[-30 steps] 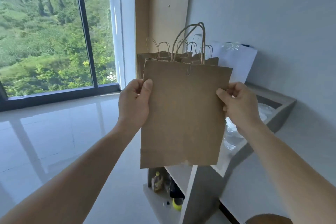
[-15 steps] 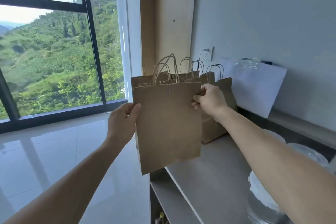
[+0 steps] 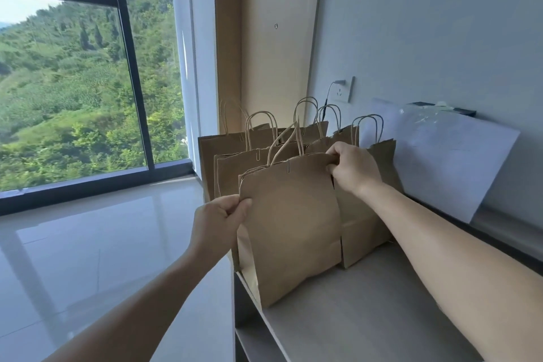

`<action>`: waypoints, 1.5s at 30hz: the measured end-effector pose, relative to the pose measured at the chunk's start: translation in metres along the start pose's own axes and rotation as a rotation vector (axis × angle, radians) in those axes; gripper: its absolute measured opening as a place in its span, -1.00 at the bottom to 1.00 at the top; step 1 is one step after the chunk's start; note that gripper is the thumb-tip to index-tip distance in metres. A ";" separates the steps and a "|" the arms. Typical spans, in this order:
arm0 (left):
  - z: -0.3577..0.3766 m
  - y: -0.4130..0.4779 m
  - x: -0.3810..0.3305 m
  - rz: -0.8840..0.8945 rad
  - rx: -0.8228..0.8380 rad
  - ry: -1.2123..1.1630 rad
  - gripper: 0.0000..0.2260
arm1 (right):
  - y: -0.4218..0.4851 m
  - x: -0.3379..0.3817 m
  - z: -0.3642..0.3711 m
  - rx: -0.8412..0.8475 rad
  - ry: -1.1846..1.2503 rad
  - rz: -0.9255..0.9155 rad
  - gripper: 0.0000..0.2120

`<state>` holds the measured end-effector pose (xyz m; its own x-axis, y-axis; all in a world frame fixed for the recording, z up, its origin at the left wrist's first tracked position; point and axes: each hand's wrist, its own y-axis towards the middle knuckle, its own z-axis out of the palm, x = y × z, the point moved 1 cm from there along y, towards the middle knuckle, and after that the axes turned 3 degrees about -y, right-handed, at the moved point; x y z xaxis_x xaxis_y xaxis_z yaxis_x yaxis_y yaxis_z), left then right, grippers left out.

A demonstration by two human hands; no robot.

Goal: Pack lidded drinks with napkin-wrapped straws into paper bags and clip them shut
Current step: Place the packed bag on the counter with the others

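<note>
Step looks like setting front bag [image 3: 291,229] on counter [image 3: 367,303], other bags [image 3: 258,153] at 12 o'clock. Left hand [image 3: 220,214] pinches its 9 o'clock edge, right hand [image 3: 351,169] its 1 o'clock corner (clip [image 3: 288,166] on top). Next, likely: let go gently.

Plain brown paper bag [image 3: 293,223], pale grey counter [image 3: 367,311], white sheet [image 3: 452,161], possibly faintly marked, black window frame [image 3: 129,62].

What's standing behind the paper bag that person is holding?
More brown paper bags with twine handles, standing on the counter. The held bag covers their lower parts, and their contents are hidden.
</note>
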<state>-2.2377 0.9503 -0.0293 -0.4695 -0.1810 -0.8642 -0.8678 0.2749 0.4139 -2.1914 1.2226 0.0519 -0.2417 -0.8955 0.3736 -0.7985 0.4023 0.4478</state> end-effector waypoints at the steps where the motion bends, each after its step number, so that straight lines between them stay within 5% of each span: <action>1: 0.003 0.003 0.002 0.009 0.007 -0.002 -0.74 | 0.002 -0.002 0.001 -0.007 -0.011 0.001 -0.81; 8: 0.015 0.012 0.009 0.107 -0.017 0.022 -0.66 | 0.007 -0.013 0.008 -0.101 0.014 -0.031 -0.69; 13: 0.014 0.018 0.008 0.192 -0.073 0.036 -0.85 | -0.001 -0.017 0.011 -0.126 0.024 0.004 -0.75; 23: 0.018 0.017 0.015 0.243 -0.017 0.072 -0.73 | -0.010 -0.023 0.015 -0.102 0.009 0.094 -0.69; 28: 0.014 0.021 0.008 0.224 0.030 0.098 -0.89 | -0.014 -0.016 0.012 -0.094 -0.003 0.093 -0.52; 32: 0.011 0.025 -0.015 0.610 -0.117 0.389 -0.26 | -0.024 -0.008 0.005 -0.130 -0.005 0.071 -0.41; 36: 0.033 0.025 -0.042 0.956 0.001 0.764 -0.28 | -0.045 -0.004 0.002 -0.116 -0.072 0.090 -0.40; 40: 0.057 0.013 -0.058 0.929 0.031 0.951 -0.31 | -0.077 -0.007 -0.008 -0.088 -0.129 0.118 -0.29; 45: 0.091 -0.016 -0.095 0.963 0.078 0.843 -0.19 | -0.126 -0.016 -0.046 -0.055 -0.208 0.148 -0.28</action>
<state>-2.1649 1.0488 0.0200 -0.8818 -0.4102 0.2327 -0.1235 0.6771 0.7255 -2.0615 1.1949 0.0264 -0.4670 -0.8434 0.2656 -0.7160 0.5370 0.4461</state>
